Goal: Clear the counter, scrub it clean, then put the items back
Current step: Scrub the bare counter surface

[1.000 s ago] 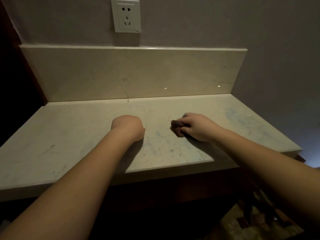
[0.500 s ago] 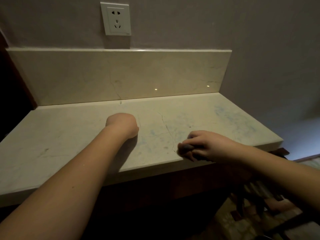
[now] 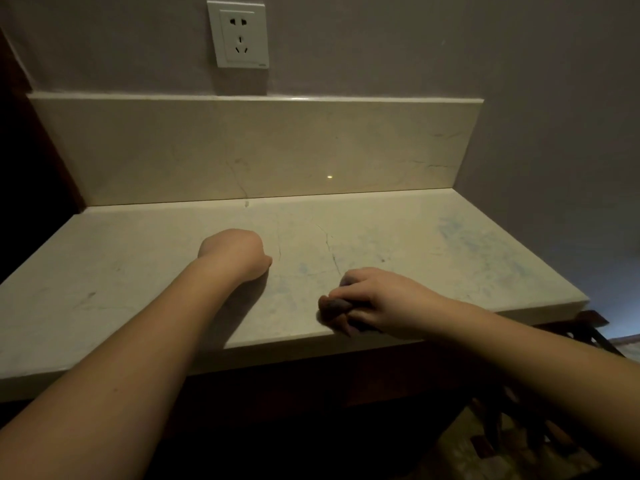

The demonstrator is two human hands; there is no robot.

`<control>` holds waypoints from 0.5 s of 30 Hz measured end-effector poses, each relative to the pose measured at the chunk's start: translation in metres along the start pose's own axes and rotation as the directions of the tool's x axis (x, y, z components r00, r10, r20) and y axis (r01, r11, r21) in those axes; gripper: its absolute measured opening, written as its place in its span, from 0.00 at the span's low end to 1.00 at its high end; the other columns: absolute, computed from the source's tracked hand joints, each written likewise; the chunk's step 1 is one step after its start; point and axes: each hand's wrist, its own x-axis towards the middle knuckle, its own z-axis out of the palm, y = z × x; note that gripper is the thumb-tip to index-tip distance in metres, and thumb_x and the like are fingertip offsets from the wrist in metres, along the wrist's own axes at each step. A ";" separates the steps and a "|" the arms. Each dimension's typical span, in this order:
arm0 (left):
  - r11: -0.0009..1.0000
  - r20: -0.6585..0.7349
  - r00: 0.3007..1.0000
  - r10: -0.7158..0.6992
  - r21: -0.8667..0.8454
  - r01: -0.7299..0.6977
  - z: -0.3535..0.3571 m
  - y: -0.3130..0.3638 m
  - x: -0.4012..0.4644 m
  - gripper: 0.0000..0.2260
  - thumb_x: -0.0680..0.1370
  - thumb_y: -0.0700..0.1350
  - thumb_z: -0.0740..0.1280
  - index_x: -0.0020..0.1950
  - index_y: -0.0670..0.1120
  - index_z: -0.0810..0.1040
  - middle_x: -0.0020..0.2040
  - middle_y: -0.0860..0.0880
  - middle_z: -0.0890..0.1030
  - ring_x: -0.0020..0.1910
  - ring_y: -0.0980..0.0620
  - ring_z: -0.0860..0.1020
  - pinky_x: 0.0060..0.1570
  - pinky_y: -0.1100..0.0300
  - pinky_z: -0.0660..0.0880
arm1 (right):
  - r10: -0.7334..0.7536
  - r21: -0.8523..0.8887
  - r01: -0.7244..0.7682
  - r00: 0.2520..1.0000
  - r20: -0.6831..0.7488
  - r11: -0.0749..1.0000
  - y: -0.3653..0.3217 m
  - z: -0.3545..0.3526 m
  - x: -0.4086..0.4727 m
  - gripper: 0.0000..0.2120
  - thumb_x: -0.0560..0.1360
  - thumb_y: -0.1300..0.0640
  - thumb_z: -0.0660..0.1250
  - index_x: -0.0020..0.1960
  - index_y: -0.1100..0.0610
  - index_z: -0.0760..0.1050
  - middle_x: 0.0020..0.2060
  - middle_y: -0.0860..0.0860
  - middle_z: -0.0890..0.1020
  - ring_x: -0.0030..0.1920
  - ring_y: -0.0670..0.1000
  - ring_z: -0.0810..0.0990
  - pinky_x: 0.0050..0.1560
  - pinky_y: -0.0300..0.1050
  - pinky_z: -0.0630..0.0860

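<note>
Pale counter point(image 3: 138, 278) — right hand point(image 3: 384, 303) grips a dark scrubber point(image 3: 332, 306); left hand point(image 3: 235, 252) fisted, fingers hidden.

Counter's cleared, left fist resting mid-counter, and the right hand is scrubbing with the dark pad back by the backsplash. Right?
Not quite. In the head view the right hand grips the dark pad at the counter's front edge, far from the backsplash. The left hand does rest mid-counter.
</note>
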 end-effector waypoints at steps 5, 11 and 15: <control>0.999 0.045 0.998 -0.037 0.027 0.036 0.007 0.008 0.001 0.16 0.82 0.52 0.56 0.60 0.49 0.79 0.56 0.48 0.79 0.54 0.45 0.77 0.46 0.55 0.69 | -0.025 -0.014 0.026 0.997 0.072 1.000 0.030 -0.009 -0.026 0.14 0.78 0.50 0.63 0.64 0.42 0.74 0.56 0.44 0.74 0.54 0.43 0.70 0.53 0.40 0.70; 0.995 0.057 0.994 -0.094 -0.016 0.095 0.002 0.021 0.002 0.11 0.80 0.47 0.60 0.58 0.49 0.78 0.54 0.48 0.78 0.53 0.45 0.76 0.46 0.54 0.69 | 0.075 -0.031 -0.075 0.997 -0.012 0.997 0.069 -0.025 0.019 0.16 0.79 0.51 0.62 0.66 0.46 0.74 0.56 0.47 0.75 0.55 0.49 0.74 0.53 0.44 0.72; 0.999 -0.081 0.997 -0.017 -0.031 0.014 -0.003 0.042 -0.005 0.07 0.79 0.48 0.63 0.53 0.48 0.77 0.46 0.49 0.76 0.47 0.46 0.75 0.45 0.54 0.72 | 0.111 -0.033 -0.113 0.991 -0.070 0.993 0.083 -0.025 0.039 0.16 0.79 0.51 0.62 0.65 0.46 0.74 0.54 0.47 0.75 0.54 0.50 0.74 0.53 0.45 0.72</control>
